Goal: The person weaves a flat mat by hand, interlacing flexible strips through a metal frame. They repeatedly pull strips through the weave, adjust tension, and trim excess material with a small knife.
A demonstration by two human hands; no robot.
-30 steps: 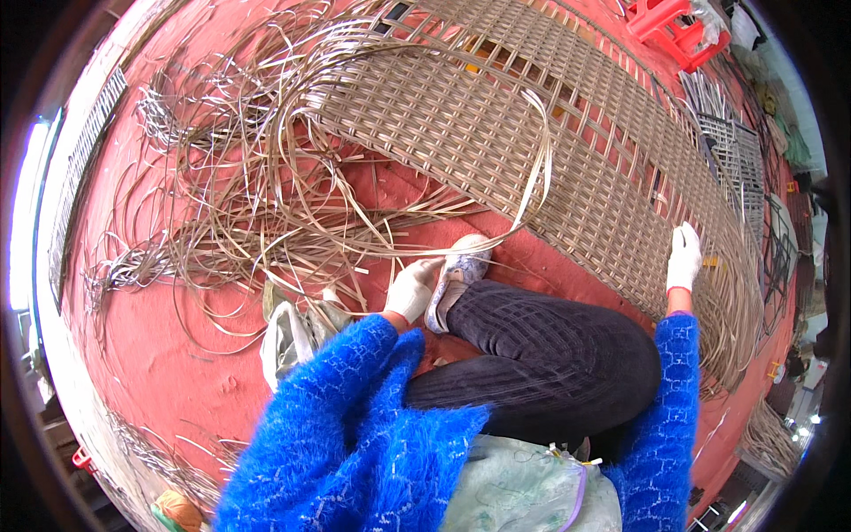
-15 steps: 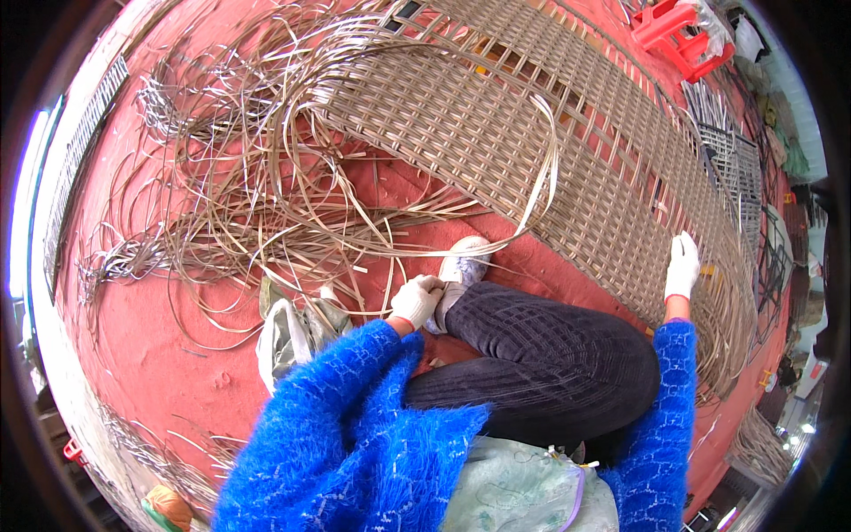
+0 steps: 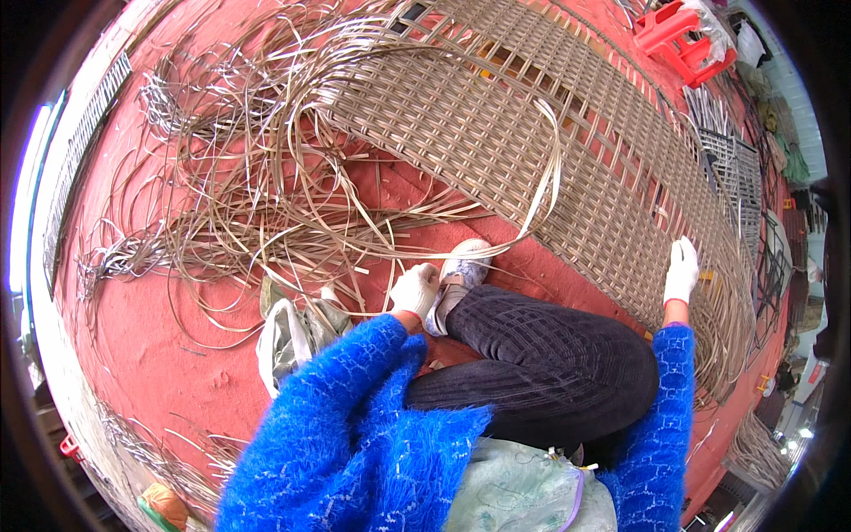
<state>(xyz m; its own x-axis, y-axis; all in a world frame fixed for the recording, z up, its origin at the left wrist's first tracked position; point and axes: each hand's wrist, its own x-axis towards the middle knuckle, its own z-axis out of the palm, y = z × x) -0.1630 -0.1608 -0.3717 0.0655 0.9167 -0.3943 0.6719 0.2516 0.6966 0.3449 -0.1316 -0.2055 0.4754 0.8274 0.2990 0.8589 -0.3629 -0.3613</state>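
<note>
In a white glove, my left hand [image 3: 414, 291] is closed beside the shoe [image 3: 466, 260], over the red floor covering. Whether a strip lies inside its curled fingers is hidden. My right hand [image 3: 682, 270], gloved too, rests at the near right part of a brown woven panel [image 3: 461, 115], fingers stretched out. The panel is a wicker-like weave of flat strips with an open slot along its middle. One long pale strip [image 3: 557, 168] loops up from its surface and bends left toward the heap of loose strips [image 3: 239, 213].
A grey-green cloth bag [image 3: 297, 341] lies left of my left hand. Red plastic stools [image 3: 678, 40] stand at the far right, near grey slatted frames [image 3: 731, 164]. My bent leg [image 3: 550, 355] is between my hands. More strips [image 3: 155, 457] lie at the lower left.
My left hand has shifted slightly up and left, turning its back upward, away from the ankle. My right hand has moved only a little. The woven panel stays in place.
</note>
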